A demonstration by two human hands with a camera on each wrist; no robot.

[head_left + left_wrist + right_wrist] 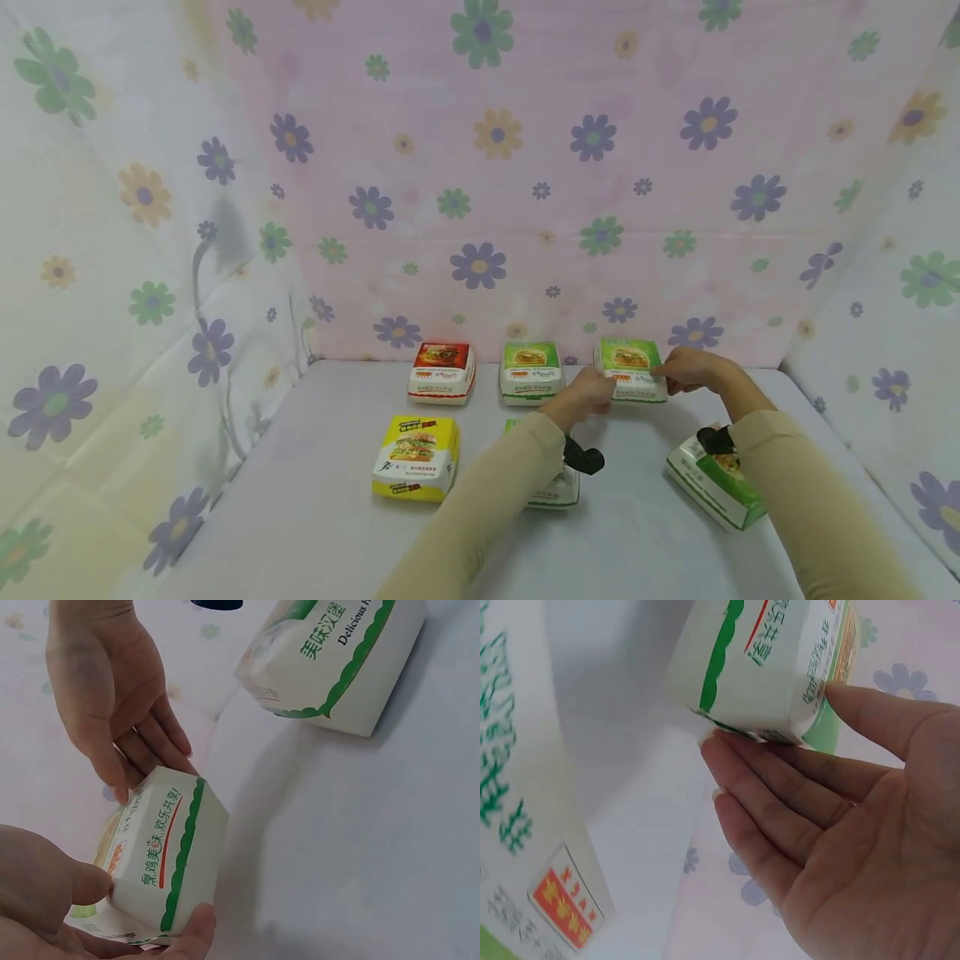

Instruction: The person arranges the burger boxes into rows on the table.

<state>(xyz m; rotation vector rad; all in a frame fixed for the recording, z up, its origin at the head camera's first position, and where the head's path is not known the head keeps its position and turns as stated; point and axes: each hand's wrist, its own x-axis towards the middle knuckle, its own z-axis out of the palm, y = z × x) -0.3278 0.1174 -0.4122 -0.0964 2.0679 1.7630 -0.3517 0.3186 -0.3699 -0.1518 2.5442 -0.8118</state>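
Both hands are at a green-and-white burger box (630, 367) at the back right of the table. My left hand (585, 392) grips its left side, with the thumb (91, 883) on the upper edge and fingers against the side wall. On the opposite side my right hand (693, 369) holds the corner; in the right wrist view its thumb (870, 709) lies at the top edge and its extended fingers (780, 780) touch the side. Left of it, in the back row, sits another green burger box (532, 375).
A red burger box (441, 375) ends the back row at left. In front are a yellow burger box (415, 458), a green-and-white box (558, 493) partly hidden by the left forearm, and an angled green box (708, 479) partly under the right forearm. Flowered cloth (480, 208) walls surround the table.
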